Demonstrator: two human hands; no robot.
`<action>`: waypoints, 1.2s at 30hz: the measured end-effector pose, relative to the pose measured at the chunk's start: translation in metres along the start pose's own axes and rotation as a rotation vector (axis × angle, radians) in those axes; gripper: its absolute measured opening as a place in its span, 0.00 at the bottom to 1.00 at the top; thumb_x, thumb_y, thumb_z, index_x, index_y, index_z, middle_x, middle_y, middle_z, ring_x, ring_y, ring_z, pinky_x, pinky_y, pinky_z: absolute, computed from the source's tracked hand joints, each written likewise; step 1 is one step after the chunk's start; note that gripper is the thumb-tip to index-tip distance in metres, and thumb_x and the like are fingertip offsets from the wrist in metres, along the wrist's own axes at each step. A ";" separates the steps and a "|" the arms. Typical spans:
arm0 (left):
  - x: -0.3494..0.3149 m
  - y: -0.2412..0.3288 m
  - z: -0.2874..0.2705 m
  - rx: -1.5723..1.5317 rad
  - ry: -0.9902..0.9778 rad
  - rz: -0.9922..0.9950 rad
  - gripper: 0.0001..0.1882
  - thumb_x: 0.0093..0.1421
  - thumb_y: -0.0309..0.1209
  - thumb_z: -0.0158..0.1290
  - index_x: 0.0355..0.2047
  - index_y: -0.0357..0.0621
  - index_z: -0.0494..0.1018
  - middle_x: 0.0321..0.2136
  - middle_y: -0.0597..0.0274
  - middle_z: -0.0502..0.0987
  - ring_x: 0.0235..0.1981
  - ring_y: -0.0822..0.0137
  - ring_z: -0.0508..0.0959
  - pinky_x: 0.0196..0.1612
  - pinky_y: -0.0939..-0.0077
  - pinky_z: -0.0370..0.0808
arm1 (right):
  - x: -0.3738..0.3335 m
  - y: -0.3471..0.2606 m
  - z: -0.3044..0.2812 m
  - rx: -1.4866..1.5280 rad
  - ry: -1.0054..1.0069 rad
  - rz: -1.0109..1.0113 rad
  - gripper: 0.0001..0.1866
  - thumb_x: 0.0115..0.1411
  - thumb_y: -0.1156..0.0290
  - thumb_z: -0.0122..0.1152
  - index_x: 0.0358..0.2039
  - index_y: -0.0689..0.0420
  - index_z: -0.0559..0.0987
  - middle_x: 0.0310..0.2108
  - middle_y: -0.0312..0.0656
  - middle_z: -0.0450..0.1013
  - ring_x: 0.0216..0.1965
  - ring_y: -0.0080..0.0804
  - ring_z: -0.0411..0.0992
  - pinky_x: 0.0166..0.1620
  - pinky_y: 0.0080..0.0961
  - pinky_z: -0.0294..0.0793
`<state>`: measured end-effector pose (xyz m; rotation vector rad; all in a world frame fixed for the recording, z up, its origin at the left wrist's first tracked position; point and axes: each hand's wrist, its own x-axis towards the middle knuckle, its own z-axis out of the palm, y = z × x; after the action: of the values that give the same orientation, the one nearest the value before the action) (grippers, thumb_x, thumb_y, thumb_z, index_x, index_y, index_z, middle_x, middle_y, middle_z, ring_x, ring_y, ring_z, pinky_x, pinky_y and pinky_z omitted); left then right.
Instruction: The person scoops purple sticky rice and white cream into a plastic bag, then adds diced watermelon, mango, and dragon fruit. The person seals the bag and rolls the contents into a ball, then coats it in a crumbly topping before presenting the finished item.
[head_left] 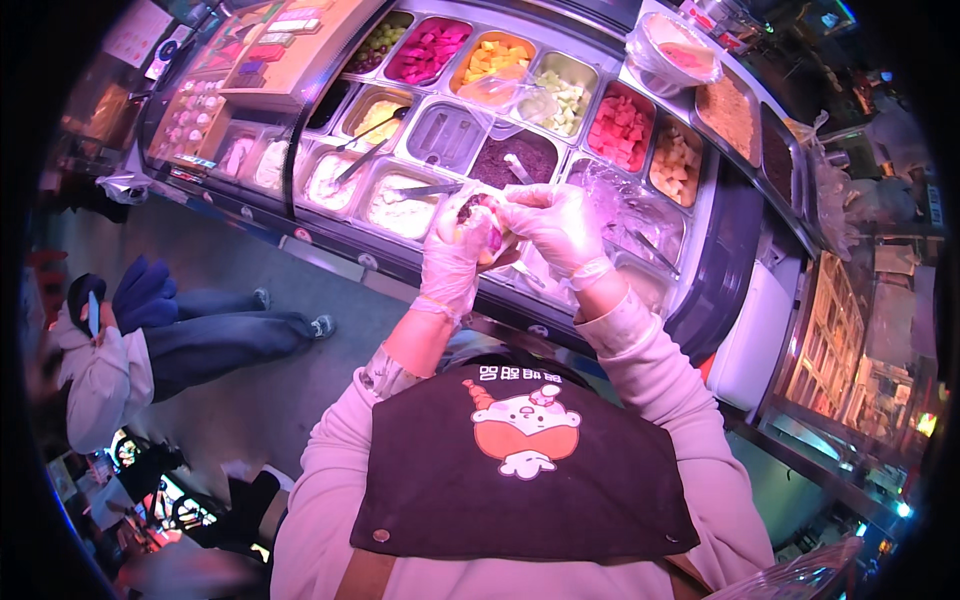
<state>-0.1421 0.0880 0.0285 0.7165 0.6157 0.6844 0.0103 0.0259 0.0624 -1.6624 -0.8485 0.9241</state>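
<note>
Both hands wear clear plastic gloves and meet over the near edge of a food counter. My left hand (447, 268) is closed around a small pale, soft-skinned snack (482, 216) with dark and pink filling showing at its opening. My right hand (562, 232) pinches the snack's right edge; the fingertips partly hide it. Just beyond lies a tub of dark purple filling (538, 158) with a light-handled spoon in it. To the left, a tub of white cream (390, 212) holds a spatula, and another cream tub (322, 185) stands beside it.
Farther back are tubs of pink dragon fruit cubes (428, 50), orange fruit cubes (492, 58), pale green cubes (568, 95) and red cubes (620, 128). A plastic-covered bowl (673, 50) stands at the back right. A person (110, 350) is on the left, beyond the counter's front edge.
</note>
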 end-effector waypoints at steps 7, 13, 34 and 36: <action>-0.004 0.016 0.006 0.037 0.143 -0.154 0.25 0.60 0.31 0.66 0.56 0.46 0.71 0.43 0.60 0.79 0.40 0.64 0.84 0.33 0.60 0.89 | -0.008 0.013 0.005 0.436 0.033 -0.032 0.15 0.61 0.77 0.70 0.47 0.70 0.83 0.35 0.43 0.83 0.32 0.24 0.78 0.37 0.21 0.78; 0.004 0.027 -0.006 -0.009 0.081 -0.255 0.27 0.56 0.30 0.69 0.54 0.46 0.72 0.46 0.59 0.78 0.39 0.65 0.84 0.31 0.63 0.88 | -0.005 -0.020 -0.012 0.680 -0.070 0.035 0.16 0.62 0.77 0.68 0.49 0.72 0.81 0.36 0.45 0.82 0.32 0.27 0.79 0.38 0.21 0.77; 0.022 0.082 0.036 -0.383 -0.328 -0.563 0.18 0.62 0.28 0.58 0.51 0.38 0.71 0.41 0.51 0.79 0.38 0.56 0.82 0.44 0.59 0.83 | -0.074 -0.051 0.031 -1.366 0.041 -1.001 0.27 0.59 0.65 0.55 0.57 0.67 0.76 0.58 0.56 0.73 0.56 0.45 0.73 0.59 0.42 0.73; 0.025 0.073 0.026 -0.144 -0.412 -0.415 0.21 0.59 0.24 0.61 0.52 0.38 0.71 0.41 0.54 0.79 0.38 0.58 0.83 0.44 0.64 0.83 | -0.080 -0.056 0.028 -1.288 -0.033 -0.927 0.26 0.60 0.66 0.54 0.56 0.67 0.77 0.57 0.57 0.73 0.57 0.46 0.73 0.59 0.43 0.73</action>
<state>-0.1330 0.1371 0.0924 0.5503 0.3148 0.1830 -0.0569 -0.0184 0.1243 -1.8312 -2.2411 -0.3965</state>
